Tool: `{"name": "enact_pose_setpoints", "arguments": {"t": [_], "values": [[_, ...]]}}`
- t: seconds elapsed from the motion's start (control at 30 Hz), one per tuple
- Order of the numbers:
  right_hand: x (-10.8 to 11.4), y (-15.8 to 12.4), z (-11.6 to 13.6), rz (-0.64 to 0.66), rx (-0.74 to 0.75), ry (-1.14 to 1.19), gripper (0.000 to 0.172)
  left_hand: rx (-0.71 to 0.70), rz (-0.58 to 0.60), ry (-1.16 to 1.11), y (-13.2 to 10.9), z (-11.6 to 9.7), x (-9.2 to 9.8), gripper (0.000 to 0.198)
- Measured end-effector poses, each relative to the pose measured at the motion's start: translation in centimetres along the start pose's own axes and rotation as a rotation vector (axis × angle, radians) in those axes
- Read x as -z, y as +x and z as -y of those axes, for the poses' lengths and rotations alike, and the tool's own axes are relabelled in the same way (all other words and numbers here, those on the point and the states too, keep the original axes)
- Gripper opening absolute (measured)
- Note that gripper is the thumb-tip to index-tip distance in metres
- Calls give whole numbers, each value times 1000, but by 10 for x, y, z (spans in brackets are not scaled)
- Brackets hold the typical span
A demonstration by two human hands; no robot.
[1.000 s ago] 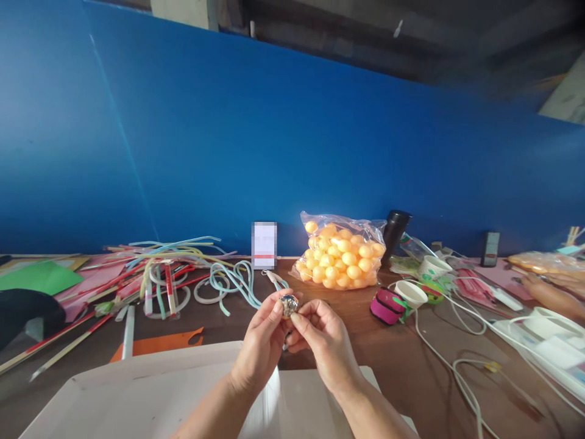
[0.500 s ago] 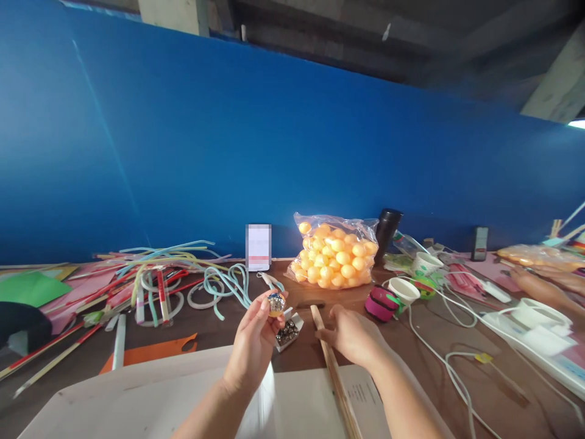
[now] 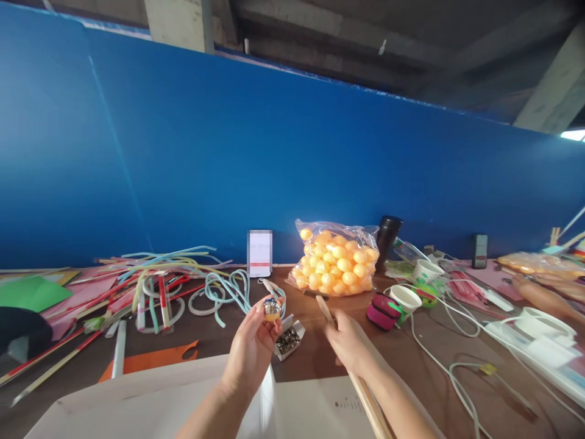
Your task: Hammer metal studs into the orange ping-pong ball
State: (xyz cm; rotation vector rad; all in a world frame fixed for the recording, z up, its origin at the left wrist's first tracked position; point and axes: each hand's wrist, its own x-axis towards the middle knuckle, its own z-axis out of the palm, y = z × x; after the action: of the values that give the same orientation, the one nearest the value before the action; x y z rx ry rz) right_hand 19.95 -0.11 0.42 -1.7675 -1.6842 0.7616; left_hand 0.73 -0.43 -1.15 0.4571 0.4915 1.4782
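On the left hand (image 3: 252, 349), the fingers pinch a small orange ball (image 3: 272, 309) with a shiny top, held above the tabletop (image 3: 219, 341). On the right hand (image 3: 350, 344), the fingers are closed around a wooden stick (image 3: 370, 406). A small box of metal beads (image 3: 287, 341) sits between the two sets of fingers.

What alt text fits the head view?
The left hand pinches a small ball while the right hand grips a wooden stick over a cluttered table. A bag of orange balls sits behind, before a blue wall.
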Motion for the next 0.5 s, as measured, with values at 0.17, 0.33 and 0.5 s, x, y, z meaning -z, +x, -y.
{"name": "enact_pose_setpoints", "arguments": {"t": [0.17,0.33,0.5], "values": [[-2,-35,22,122,140,633,44,16,-32,-10,0,0,0,28],[-12,-59,28,301,176,793,51,23,-29,-8,-2,-1,-4,25],[-18,-66,32,250,201,638,53,14,-11,-8,-1,-1,-4,24]]}}
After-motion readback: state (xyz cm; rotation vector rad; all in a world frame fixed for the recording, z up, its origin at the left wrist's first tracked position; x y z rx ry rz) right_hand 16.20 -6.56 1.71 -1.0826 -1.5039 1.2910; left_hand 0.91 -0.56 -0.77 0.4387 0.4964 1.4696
